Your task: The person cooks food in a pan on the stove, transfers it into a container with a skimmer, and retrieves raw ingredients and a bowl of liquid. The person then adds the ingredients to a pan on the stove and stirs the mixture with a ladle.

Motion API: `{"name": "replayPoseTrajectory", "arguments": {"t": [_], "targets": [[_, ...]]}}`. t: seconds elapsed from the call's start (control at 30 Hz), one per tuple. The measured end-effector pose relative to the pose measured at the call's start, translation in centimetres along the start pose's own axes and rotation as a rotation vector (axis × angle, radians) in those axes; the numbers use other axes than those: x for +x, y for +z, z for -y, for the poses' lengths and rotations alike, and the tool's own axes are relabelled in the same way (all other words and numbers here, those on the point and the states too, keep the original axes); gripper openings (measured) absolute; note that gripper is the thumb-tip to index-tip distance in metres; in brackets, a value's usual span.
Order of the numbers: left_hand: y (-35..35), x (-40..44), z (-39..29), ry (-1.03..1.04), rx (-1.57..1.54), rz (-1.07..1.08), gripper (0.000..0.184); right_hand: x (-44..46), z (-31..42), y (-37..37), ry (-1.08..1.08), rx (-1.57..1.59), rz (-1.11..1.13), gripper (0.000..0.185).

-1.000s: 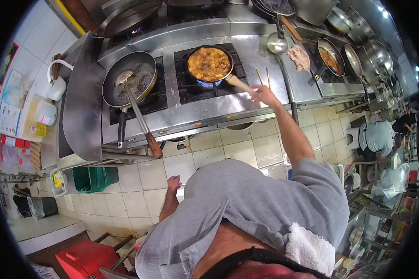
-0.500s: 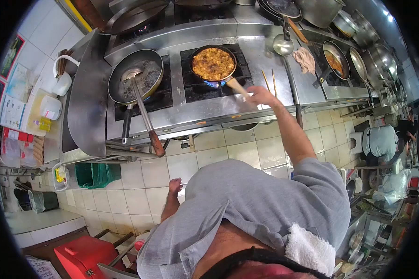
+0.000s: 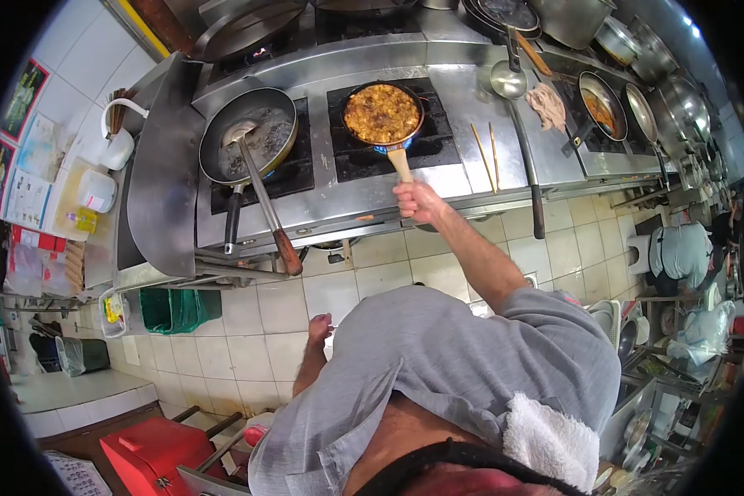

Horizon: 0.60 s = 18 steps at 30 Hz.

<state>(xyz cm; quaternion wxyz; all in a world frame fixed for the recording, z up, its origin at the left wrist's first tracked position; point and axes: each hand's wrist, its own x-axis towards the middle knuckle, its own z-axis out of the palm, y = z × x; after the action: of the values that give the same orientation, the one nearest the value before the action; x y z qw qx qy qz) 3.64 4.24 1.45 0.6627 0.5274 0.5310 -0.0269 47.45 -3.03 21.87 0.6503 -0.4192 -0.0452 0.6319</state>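
Observation:
My right hand [image 3: 417, 202] is closed around the pale handle of a small frying pan [image 3: 402, 163]. The pan sits over a lit blue flame on the middle burner, filled with a browned, chunky round of food [image 3: 382, 113] like a thick omelette. Low beside my body, away from the stove, hangs my left hand [image 3: 319, 327]; its fingers look loosely apart and nothing shows in them. On the left burner, a larger wok-like pan [image 3: 266, 124] holds bubbling oil, with a long-handled ladle [image 3: 259, 186] resting in it.
Chopsticks [image 3: 488, 157] lie right of the burner, near another long-handled ladle [image 3: 510, 80] and a crumpled cloth [image 3: 547, 106]. Further right stands a pan with reddish sauce [image 3: 601, 114]. A green-lined bin [image 3: 179, 310] stands on the floor at left. A person [image 3: 680, 252] is at far right.
My right hand has moved left and closed firmly on the handle. The small pan's handle has swung from pointing right to nearly straight toward me. My left hand stays low.

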Motion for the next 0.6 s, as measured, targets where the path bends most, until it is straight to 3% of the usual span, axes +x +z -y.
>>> {"name": "replayPoseTrajectory", "arguments": {"t": [0.03,0.13,0.17,0.23,0.3,0.37,0.47,0.53,0.57,0.6], "targets": [[0.4,-0.9,-1.1,-0.009,0.080,-0.092,0.029,-0.2,-0.6,1.3,0.007,0.064,-0.004,0.025],[0.7,-0.4,-1.7,0.027,0.194,-0.072,0.028,-1.2,-0.8,1.8,0.006,0.127,-0.030,0.023],[0.7,0.3,-1.7,0.070,0.219,-0.022,0.032,-1.2,-0.2,0.8,-0.030,0.014,-0.061,0.023],[1.4,1.9,-3.1,0.374,0.538,-0.029,0.036,-0.9,-0.1,0.4,-0.068,-0.031,-0.039,0.023],[3.7,2.3,-7.0,0.370,0.396,-0.078,0.037,-1.1,-0.7,1.0,-0.048,0.025,-0.033,0.022],[6.0,0.8,-13.0,0.741,0.483,-0.102,0.036,-1.4,-1.1,1.2,-0.009,0.079,-0.024,0.021],[8.3,-4.5,-24.2,0.986,0.621,-0.211,0.046,-2.3,-0.8,0.2,-0.026,0.009,-0.049,0.023],[8.7,-3.4,-27.1,1.061,0.690,-0.294,0.050,-2.9,0.2,-0.2,0.084,-0.003,0.036,0.028],[8.7,-2.6,-27.9,1.099,0.745,-0.367,0.053,-3.8,1.7,-1.6,0.093,-0.111,0.061,0.022],[8.5,-1.9,-28.2,1.136,0.799,-0.443,0.055,-4.2,3.9,-3.6,-0.001,-0.393,-0.123,0.014]]}}
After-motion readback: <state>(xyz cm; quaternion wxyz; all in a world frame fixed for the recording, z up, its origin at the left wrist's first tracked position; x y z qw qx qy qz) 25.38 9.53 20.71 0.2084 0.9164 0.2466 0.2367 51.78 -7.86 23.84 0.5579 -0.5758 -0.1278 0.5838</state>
